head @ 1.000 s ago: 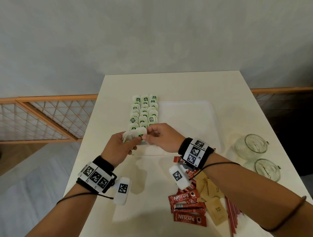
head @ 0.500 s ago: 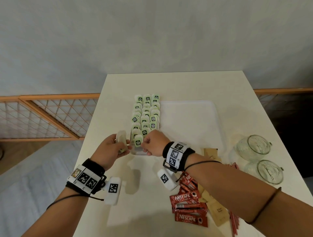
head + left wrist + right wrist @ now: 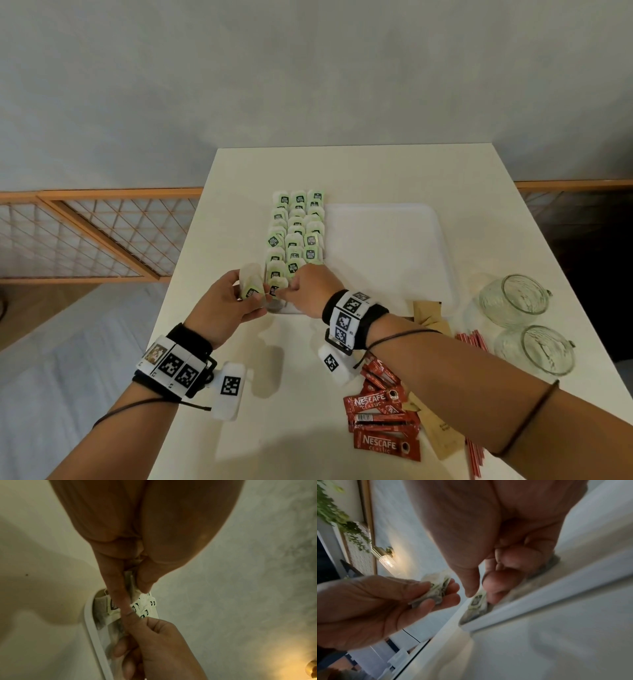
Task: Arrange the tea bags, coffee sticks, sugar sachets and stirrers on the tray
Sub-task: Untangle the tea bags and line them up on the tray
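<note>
Nearest, at about 5 o'clock on the counter, lie the red coffee sticks, with brown sugar sachets beside and partly under them and red stirrers along the right forearm. All of these are off the tray. The sticks and sachets look light, flat and slightly stiff, so a pinch across the short width, or fanning several at once, should serve. The stirrers look thin and prone to rolling, and are probably best gathered as a bundle at mid-length.

Further in, the left hand has its fingers curled round a small stack of tea bags, held just left of the tray's near left corner. The right hand pinches one bag between thumb and forefinger, low against the tray at that corner, at about 11 o'clock from the sticks. I judge it is being laid at the near end of the rows.

These bags are soft, nearly weightless paper pouches. They crumple under a hard squeeze and slide over one another, so a light pinch at the top edge or paper tag seems wisest.

Beyond, the laid rows fill the tray's left strip toward 12 o'clock. Two glass cups stand at 3 o'clock.
</note>
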`<state>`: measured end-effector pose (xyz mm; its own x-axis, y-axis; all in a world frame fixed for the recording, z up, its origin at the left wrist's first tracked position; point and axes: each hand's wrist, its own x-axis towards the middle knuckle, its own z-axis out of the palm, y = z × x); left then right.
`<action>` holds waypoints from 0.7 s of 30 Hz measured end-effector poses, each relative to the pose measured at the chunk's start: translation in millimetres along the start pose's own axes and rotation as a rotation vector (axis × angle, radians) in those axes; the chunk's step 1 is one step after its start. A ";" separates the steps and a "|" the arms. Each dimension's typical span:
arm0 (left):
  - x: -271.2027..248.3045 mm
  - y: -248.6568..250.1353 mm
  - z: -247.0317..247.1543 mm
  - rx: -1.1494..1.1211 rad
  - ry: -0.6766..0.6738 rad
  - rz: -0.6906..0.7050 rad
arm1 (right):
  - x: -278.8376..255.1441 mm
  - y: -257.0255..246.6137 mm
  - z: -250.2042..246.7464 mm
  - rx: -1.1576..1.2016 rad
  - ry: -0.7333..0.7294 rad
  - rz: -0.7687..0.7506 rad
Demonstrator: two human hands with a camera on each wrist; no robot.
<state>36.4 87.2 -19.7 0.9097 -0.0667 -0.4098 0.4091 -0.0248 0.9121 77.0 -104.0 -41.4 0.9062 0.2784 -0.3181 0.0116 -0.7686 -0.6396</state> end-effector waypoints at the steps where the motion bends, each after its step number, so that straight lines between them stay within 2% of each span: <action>1: -0.2 0.0 0.4 0.012 -0.009 0.004 | -2.0 1.4 -2.0 0.043 0.008 -0.031; 7: 4.6 -4.8 5.9 0.088 -0.129 0.013 | -26.2 1.3 -16.5 0.344 -0.032 -0.150; 13: 1.7 2.9 20.9 0.155 -0.232 0.052 | -26.9 6.3 -20.9 0.375 -0.061 -0.130; 21: 1.3 7.8 25.3 0.276 -0.053 0.097 | -32.5 14.6 -28.3 0.426 -0.039 -0.123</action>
<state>39.0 61.7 -13.1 0.9358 -0.1342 -0.3261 0.2786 -0.2854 0.9170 59.7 -140.5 -20.6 0.8924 0.3806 -0.2424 -0.0639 -0.4251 -0.9029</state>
